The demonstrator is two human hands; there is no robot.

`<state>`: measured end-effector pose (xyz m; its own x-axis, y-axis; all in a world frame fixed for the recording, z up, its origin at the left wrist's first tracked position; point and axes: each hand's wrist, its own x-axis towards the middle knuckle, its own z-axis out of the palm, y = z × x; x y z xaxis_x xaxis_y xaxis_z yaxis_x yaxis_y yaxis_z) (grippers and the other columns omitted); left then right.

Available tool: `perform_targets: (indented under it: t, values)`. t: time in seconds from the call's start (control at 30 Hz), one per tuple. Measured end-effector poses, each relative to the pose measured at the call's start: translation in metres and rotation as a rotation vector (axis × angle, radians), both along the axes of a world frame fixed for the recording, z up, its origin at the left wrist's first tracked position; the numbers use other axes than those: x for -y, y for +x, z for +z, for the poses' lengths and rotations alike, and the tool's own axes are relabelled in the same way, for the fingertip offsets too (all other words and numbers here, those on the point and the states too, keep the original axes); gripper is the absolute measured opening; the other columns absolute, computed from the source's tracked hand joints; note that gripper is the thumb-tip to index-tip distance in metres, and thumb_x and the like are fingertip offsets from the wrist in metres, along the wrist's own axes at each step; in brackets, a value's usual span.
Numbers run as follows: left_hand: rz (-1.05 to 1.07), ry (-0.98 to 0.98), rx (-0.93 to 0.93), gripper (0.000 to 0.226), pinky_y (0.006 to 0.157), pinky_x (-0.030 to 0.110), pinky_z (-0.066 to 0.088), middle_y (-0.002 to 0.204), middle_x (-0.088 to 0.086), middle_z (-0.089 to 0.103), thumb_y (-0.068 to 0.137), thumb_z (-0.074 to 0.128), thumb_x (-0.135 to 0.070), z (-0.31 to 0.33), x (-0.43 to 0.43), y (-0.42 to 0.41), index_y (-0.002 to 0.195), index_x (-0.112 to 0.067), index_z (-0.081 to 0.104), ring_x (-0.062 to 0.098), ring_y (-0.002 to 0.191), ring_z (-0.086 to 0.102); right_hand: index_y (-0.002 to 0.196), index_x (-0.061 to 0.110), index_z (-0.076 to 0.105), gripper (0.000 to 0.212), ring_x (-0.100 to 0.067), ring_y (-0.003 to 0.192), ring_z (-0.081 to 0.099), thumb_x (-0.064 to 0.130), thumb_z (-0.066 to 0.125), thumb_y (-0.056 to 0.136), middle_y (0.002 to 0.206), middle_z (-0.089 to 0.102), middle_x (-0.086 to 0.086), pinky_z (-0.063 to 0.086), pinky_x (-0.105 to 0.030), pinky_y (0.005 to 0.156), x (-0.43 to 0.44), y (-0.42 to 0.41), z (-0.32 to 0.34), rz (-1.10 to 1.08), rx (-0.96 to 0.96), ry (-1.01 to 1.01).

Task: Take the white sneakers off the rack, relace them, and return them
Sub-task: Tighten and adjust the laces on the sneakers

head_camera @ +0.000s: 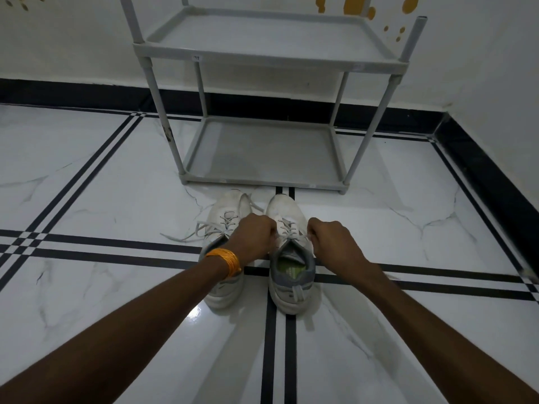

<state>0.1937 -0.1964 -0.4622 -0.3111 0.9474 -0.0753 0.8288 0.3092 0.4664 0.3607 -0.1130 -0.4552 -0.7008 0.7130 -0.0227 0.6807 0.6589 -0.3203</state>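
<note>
Both forearms reach in from the near edge, the left one wearing an orange bangle [226, 262] at the wrist. Just past them, the left hand [253, 237] and the right hand [332, 239] are each curled into a loose fist on either side of the right sneaker [291, 258], fingers closed at the top of its lacing; they seem to be pinching the lace ends, though the ends themselves are hidden inside the fists.

That shoe stands on the tiled floor [116, 287] directly between the hands, its long axis running straight away from the person, heel nearest and toe pointing at the rack [262, 153]. Neither hand is clearly nearer; they sit level across the tongue. Tightening the lacing likely means drawing outward and back, across that axis.

Beneath the left wrist lies the left sneaker [224, 217], parallel and close beside its mate, its loose lace [186, 233] trailing out to the left (still undone, by the look of it).

Beyond the fingertips, the rack's two visible shelves hold nothing.
</note>
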Motion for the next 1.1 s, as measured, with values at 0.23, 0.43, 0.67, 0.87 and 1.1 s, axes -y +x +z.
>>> perform_targets:
  t: [0.23, 0.43, 0.67, 0.87, 1.1]
  values:
    - [0.079, -0.146, -0.009, 0.019, 0.062, 0.027, 0.043, 0.075, 0.014, 0.071, 0.081, 0.065, -0.019, -0.007, 0.001, -0.014, 0.077, -0.004, 0.074, 0.027, 0.072, 0.064, 0.093, 0.008, 0.055, 0.006, -0.036, 0.074, 0.060, 0.008, 0.053, 0.087, 0.087, 0.068, -0.017, 0.033, -0.031, 0.060, 0.011, 0.013, -0.022, -0.016, 0.091, 0.038]
    - [0.078, -0.174, -0.083, 0.022, 0.072, 0.033, 0.053, 0.084, 0.013, 0.070, 0.084, 0.065, -0.026, -0.010, -0.001, -0.013, 0.085, -0.005, 0.072, 0.030, 0.084, 0.067, 0.097, 0.006, 0.055, 0.008, -0.035, 0.076, 0.060, 0.008, 0.053, 0.089, 0.091, 0.068, -0.018, 0.035, -0.032, 0.061, 0.010, 0.013, -0.026, -0.039, 0.109, 0.018]
    - [-0.006, -0.098, -0.179, 0.021, 0.061, 0.029, 0.044, 0.068, 0.006, 0.062, 0.083, 0.055, -0.024, 0.011, 0.024, -0.017, 0.071, -0.012, 0.068, 0.028, 0.077, 0.062, 0.084, 0.009, 0.071, 0.015, -0.017, 0.087, 0.062, 0.016, 0.059, 0.090, 0.094, 0.071, -0.006, 0.047, -0.027, 0.075, 0.000, 0.017, 0.004, -0.217, -0.285, -0.690]
    - [0.031, 0.002, 0.546, 0.031, 0.093, 0.032, 0.044, 0.117, 0.002, 0.069, 0.091, 0.057, -0.022, 0.046, 0.029, -0.034, 0.065, -0.010, 0.069, 0.016, 0.108, 0.060, 0.090, 0.007, 0.071, 0.023, -0.021, 0.112, 0.064, 0.019, 0.053, 0.097, 0.112, 0.073, -0.009, 0.047, -0.034, 0.099, 0.009, 0.003, 0.011, -0.273, -0.838, -1.091]
    - [0.079, 0.275, 0.990, 0.027, 0.095, 0.042, 0.055, 0.105, 0.017, 0.071, 0.099, 0.051, -0.022, 0.011, 0.020, 0.006, 0.102, -0.002, 0.069, 0.031, 0.103, 0.067, 0.108, 0.001, 0.065, 0.021, -0.028, 0.099, 0.070, 0.016, 0.056, 0.095, 0.107, 0.071, -0.017, 0.057, -0.033, 0.085, 0.020, -0.021, 0.003, -0.366, -0.953, -1.022]
